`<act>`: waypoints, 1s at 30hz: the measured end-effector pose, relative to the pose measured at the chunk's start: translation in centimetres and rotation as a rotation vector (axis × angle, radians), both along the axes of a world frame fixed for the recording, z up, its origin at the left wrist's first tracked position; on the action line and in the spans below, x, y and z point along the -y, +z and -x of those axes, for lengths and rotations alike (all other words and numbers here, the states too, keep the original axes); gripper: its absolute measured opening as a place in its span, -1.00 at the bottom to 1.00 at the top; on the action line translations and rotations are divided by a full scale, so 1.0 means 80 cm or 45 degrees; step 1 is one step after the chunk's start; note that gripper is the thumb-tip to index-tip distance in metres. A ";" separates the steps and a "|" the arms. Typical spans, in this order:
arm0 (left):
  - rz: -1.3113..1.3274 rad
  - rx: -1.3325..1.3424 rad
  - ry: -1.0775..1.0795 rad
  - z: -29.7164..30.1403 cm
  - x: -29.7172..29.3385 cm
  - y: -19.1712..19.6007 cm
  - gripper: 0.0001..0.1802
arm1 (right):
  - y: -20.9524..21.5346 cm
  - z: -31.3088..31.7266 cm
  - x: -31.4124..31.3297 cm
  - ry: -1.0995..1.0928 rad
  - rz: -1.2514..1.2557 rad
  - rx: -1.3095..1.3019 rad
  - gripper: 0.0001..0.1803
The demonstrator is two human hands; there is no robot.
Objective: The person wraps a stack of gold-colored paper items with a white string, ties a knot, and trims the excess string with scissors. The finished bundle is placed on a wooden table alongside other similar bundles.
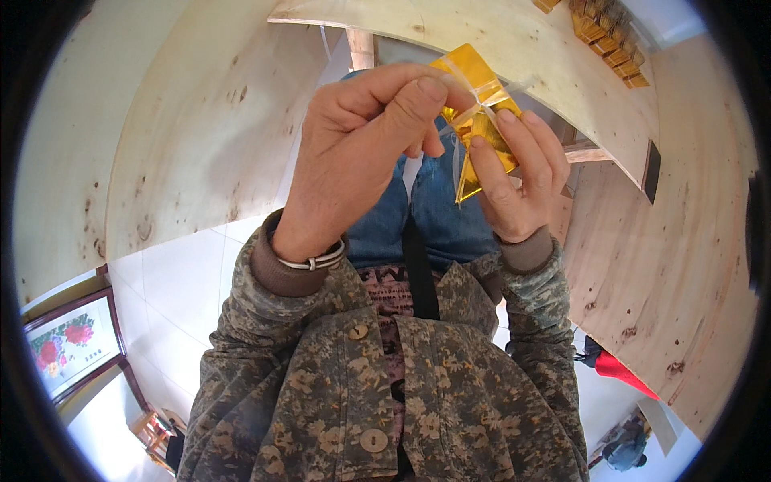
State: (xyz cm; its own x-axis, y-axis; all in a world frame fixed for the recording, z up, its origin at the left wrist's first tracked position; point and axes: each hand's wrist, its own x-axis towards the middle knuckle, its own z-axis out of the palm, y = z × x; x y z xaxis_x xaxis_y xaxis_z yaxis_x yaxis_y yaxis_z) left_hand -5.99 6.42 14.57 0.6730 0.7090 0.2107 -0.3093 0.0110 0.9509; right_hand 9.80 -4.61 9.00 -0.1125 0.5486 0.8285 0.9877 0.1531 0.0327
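Up in front of my lap is a stack of shiny gold foil sheets [467, 60], held at a tilt. A thin translucent white ribbon [482, 102] crosses it and gathers near its middle, with a loose end sticking out to the right. My right hand [522, 173] grips the stack from its right side, fingertips pressed on the foil. From the left, my left hand [345, 136] reaches over the stack with thumb and forefinger pinched together at the ribbon. The hand covers part of the foil, and the exact hold on the ribbon is partly hidden.
Plywood tabletops surround me: one on the left [185, 128], one ahead [401, 22] and one on the right [642, 265]. Several gold bundles [610, 40] lie in a row at the far right. A framed flower picture [76, 341] stands lower left; a red item [618, 372] is lower right.
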 end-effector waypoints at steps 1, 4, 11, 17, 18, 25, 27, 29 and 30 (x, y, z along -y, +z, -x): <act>-0.005 -0.041 -0.005 0.002 0.001 0.001 -0.71 | 0.001 -0.002 0.001 -0.007 0.002 0.021 -0.57; -0.100 -0.326 0.005 0.012 0.004 0.004 -0.74 | 0.005 -0.010 0.008 -0.023 0.031 0.061 -0.58; -0.193 -0.574 -0.094 0.031 -0.014 0.008 -0.83 | 0.008 -0.021 0.011 0.011 0.085 0.136 -0.60; 0.245 0.242 -0.527 0.025 -0.010 -0.020 -0.74 | 0.008 -0.028 0.014 -0.007 0.072 0.166 -0.61; 0.439 0.193 -0.571 0.028 -0.012 -0.021 -0.73 | 0.007 -0.030 0.014 0.001 0.108 0.196 -0.61; -0.004 -0.241 -0.665 0.070 -0.034 -0.016 -0.61 | 0.002 -0.050 0.018 0.045 0.098 0.254 -0.64; -0.238 -0.100 -0.599 0.078 -0.041 -0.018 -0.58 | 0.002 -0.053 0.023 0.056 0.133 0.256 -0.65; -0.046 0.074 -0.605 0.090 -0.046 -0.017 -0.55 | 0.001 -0.051 0.026 0.131 0.136 0.299 -0.64; 0.126 -0.046 -0.582 0.097 -0.049 -0.016 -0.56 | 0.000 -0.051 0.027 0.169 0.152 0.317 -0.64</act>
State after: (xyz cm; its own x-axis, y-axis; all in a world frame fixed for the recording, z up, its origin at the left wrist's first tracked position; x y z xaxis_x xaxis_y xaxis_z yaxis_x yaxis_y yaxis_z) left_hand -13.72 10.35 13.32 0.9267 0.3533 0.1278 -0.2182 0.2294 0.9485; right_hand 13.89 -6.74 9.04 -0.3811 0.6072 0.6972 0.9227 0.2978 0.2450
